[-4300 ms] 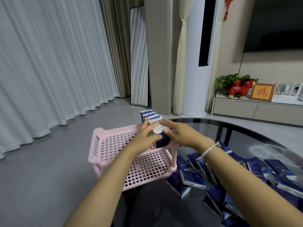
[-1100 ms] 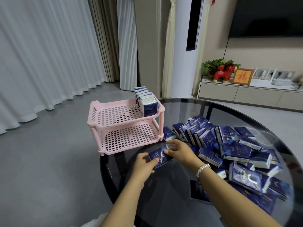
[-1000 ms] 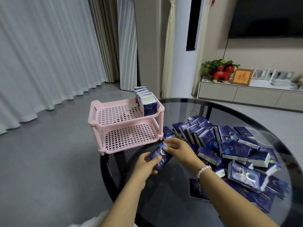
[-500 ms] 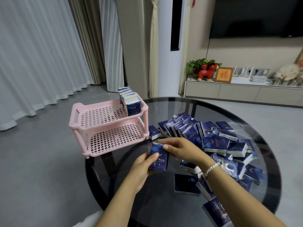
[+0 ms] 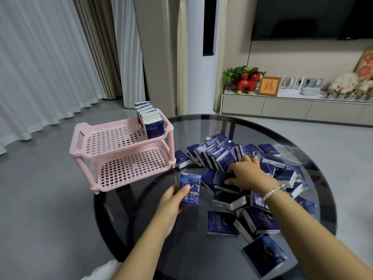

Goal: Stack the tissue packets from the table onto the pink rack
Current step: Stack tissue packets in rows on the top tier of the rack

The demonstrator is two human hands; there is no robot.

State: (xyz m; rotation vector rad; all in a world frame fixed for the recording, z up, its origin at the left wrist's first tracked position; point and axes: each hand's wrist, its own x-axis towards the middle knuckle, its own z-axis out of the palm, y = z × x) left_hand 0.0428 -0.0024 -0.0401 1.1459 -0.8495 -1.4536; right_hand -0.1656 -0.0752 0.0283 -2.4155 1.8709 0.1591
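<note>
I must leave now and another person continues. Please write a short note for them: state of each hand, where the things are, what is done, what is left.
Left hand: holds one tissue packet upright above the glass table.
Right hand: reaches into the pile of packets, fingers on one; a firm grip is not clear.
Pink rack: at the table's left edge. Top shelf has a row of packets standing at its right end; the lower shelf holds none.
Left: shelve the held packet, then the whole pile.

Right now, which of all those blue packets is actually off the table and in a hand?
The upright packet in the left hand, near the pink rack. The right hand only reaches into the pile lying on the table.
</note>
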